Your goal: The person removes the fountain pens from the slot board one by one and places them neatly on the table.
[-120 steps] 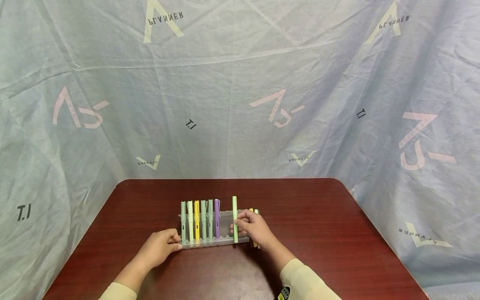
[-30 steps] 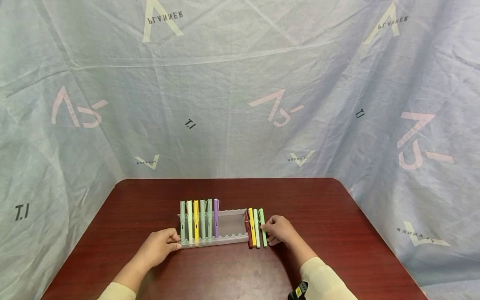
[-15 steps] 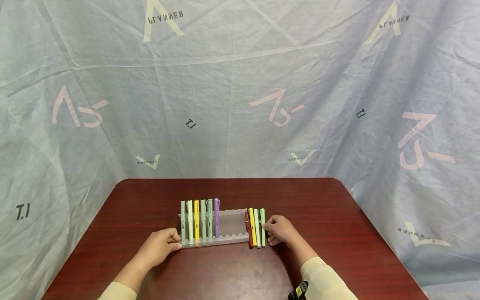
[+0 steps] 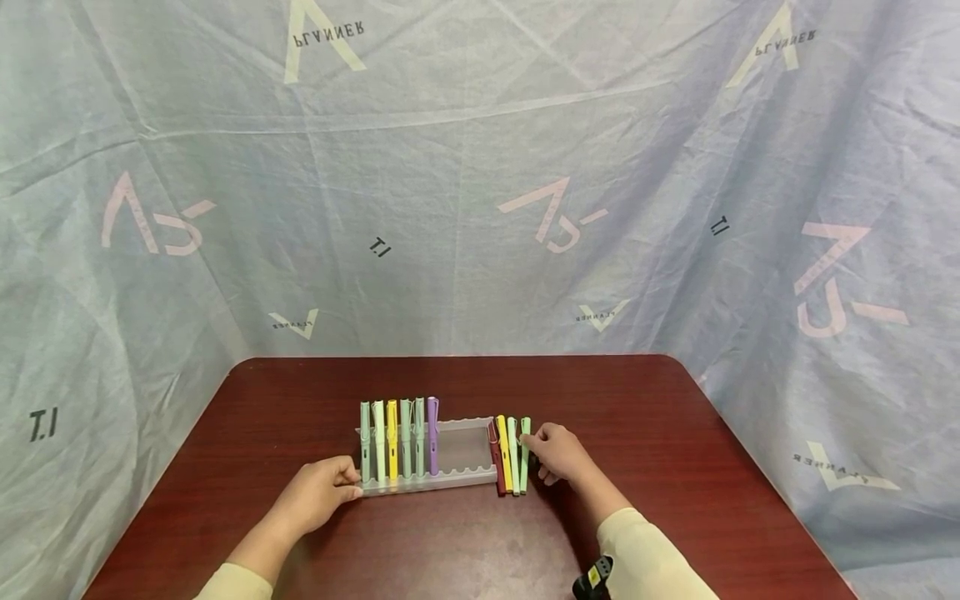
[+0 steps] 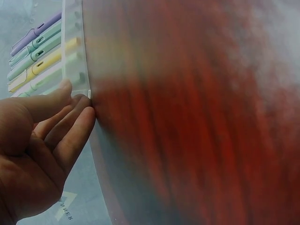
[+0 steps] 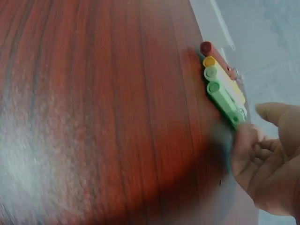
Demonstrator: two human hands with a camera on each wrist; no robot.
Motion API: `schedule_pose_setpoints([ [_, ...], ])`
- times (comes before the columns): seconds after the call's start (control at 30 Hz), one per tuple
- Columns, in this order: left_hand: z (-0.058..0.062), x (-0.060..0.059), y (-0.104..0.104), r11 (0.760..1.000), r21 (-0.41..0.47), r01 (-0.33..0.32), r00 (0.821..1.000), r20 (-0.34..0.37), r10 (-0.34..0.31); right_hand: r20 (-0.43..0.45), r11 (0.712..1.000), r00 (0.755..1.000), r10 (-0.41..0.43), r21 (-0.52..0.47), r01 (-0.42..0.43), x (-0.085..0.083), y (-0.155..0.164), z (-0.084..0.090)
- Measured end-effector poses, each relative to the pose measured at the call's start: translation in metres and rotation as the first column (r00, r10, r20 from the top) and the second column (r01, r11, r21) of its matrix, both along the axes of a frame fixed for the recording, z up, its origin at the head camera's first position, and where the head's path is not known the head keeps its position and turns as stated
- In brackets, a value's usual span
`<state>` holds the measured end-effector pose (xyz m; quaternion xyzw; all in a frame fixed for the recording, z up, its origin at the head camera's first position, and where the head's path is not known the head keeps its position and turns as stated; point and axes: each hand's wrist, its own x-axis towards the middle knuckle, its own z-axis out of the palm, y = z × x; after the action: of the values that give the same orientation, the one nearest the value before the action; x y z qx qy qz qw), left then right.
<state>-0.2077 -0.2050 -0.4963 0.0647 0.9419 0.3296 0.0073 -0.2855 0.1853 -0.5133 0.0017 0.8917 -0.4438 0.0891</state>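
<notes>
Head: left hand (image 4: 321, 493) pinches tray (image 4: 467, 479) (right hand (image 4: 559, 452) touches green pen (image 4: 524, 472)).

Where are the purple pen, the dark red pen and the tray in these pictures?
purple pen (image 4: 432, 437): head view, near mid-length.
dark red pen (image 6: 219, 57): right wrist view, side of its barrel.
tray (image 4: 461, 480): head view, near wall.

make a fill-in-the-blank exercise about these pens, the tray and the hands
1. The tray holds ____ pens.
2. The rightmost pen in the tray is ____.
3. The loose pen nearest the tray is dark ____.
4. The ____ hand grips one end of the tray.

Missing words: six; purple; red; left.
</notes>
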Motion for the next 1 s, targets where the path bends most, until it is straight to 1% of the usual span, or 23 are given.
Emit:
schedule_pose_setpoints([
  [0.07,-0.001,0.0,0.0,1.0,-0.002,0.004,1.0,0.001,-0.004,-0.065,1.0,0.998,0.004,0.018,-0.003,0.0,-0.004,0.003],
  [0.13,-0.001,0.0,0.0,1.0,0.0,0.008,1.0,0.001,-0.008,-0.115,0.999,0.993,0.026,-0.022,-0.028,0.0,-0.01,0.008],
  [0.2,-0.001,-0.001,-0.001,1.0,0.001,0.007,1.0,-0.005,-0.007,-0.158,0.99,0.984,0.082,-0.098,-0.098,0.0,-0.018,0.012],
  [0.27,0.0,-0.001,-0.001,1.0,0.001,0.007,1.0,-0.009,-0.007,-0.185,0.966,0.97,0.154,-0.178,-0.188,0.002,-0.028,0.017],
  [0.3,0.001,-0.001,-0.001,1.0,0.002,0.008,1.0,-0.01,-0.008,-0.19,0.953,0.963,0.19,-0.2,-0.228,0.002,-0.034,0.019],
  [0.37,0.001,0.0,-0.002,1.0,0.0,0.009,1.0,-0.011,-0.009,-0.205,0.934,0.945,0.256,-0.199,-0.297,0.004,-0.045,0.022],
  [0.4,0.001,0.0,-0.002,1.0,-0.001,0.01,1.0,-0.01,-0.01,-0.198,0.928,0.94,0.277,-0.2,-0.315,0.005,-0.052,0.023],
  [0.47,0.001,0.0,-0.002,1.0,-0.004,0.009,1.0,-0.009,-0.009,-0.206,0.923,0.926,0.316,-0.159,-0.35,0.006,-0.064,0.022],
  [0.53,0.0,0.0,-0.002,1.0,-0.004,0.008,1.0,-0.005,-0.008,-0.205,0.927,0.922,0.329,-0.118,-0.357,0.007,-0.076,0.02],
  [0.67,-0.002,0.0,-0.002,1.0,-0.008,0.003,1.0,0.0,-0.003,-0.207,0.931,0.924,0.323,-0.105,-0.349,0.008,-0.097,0.015],
  [0.83,-0.002,0.0,-0.001,1.0,-0.004,0.003,1.0,0.001,-0.003,-0.196,0.94,0.938,0.285,-0.134,-0.314,0.008,-0.114,0.012],
  [1.0,-0.001,0.0,-0.001,1.0,-0.004,0.0,1.0,0.006,0.0,-0.168,0.947,0.955,0.245,-0.17,-0.273,0.008,-0.123,0.012],
])
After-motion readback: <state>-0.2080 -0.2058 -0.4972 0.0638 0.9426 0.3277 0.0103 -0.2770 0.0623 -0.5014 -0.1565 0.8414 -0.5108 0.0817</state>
